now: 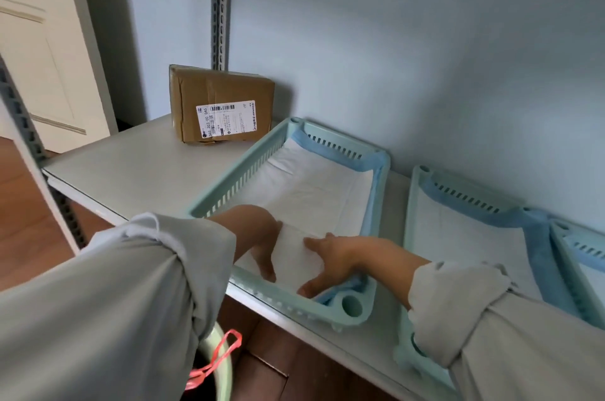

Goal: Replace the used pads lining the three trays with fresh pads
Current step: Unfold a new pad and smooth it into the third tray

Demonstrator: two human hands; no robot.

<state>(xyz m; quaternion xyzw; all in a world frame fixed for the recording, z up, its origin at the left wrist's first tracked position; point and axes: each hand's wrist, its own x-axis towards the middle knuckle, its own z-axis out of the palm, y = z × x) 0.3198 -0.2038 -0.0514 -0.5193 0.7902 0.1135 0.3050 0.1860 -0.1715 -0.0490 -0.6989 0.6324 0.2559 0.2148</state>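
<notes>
Trays: left tray (pixel 226 184) holds white pad (pixel 314 191), blue edging up far and right walls | middle tray (pixel 413 204) lined alike | left hand (pixel 262 237) and right hand (pixel 340 261) flat, fingers spread, pressing pad's near end | cardboard parcel (pixel 222 105) far left on shelf (pixel 131 164).

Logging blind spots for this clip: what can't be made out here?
- Third tray: cut off by the head view's right edge.
- Middle tray: right sleeve hides its near end.
- Box label: print too small.
- Left hand: fingertips blurred on the pad.
</notes>
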